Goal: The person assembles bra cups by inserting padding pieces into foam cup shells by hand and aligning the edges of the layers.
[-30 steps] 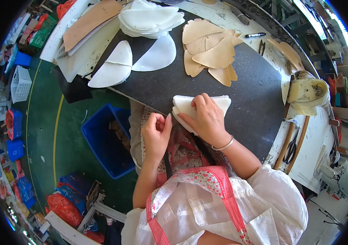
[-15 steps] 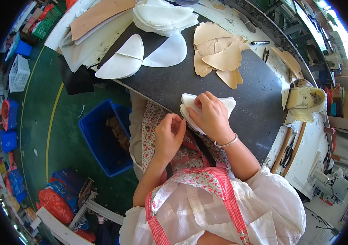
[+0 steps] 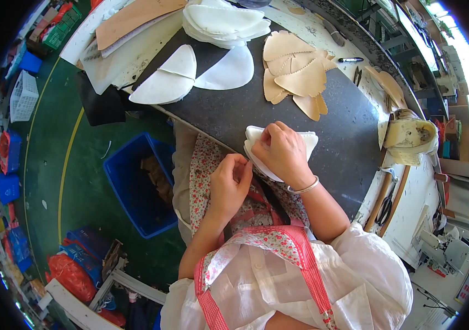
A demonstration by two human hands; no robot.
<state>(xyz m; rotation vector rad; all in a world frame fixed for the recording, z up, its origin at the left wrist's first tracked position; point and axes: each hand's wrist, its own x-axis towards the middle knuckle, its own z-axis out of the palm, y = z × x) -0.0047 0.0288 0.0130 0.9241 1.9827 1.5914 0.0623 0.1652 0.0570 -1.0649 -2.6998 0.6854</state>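
A small stack of white half-round pieces [image 3: 307, 142] lies at the near edge of the dark work board. Over it is my right hand [image 3: 283, 151], a bracelet on its wrist, fingers bent and drawn together; what is between the fingertips is hidden. My left hand [image 3: 230, 184] is closed just left of the stack, thumb and forefinger pinched beside the edge of the pieces. Whatever that pinch holds is too small to make out. Farther back on the board lie a white folded piece [image 3: 168, 77], a flat white piece [image 3: 226, 69] and a pile of tan scalloped pieces [image 3: 298, 71].
A thick white stack [image 3: 223, 22] and brown cardboard [image 3: 135, 21] are at the back. Along the right are a pen [image 3: 350, 59], scissors [image 3: 385, 209] and a tape roll [image 3: 410, 136]. A blue bin [image 3: 130, 190] stands on the green floor at left.
My right fingers have drawn in slightly, the thumb pulling back from the front of the white stack. The left hand has barely shifted, and the camera view has moved a little.
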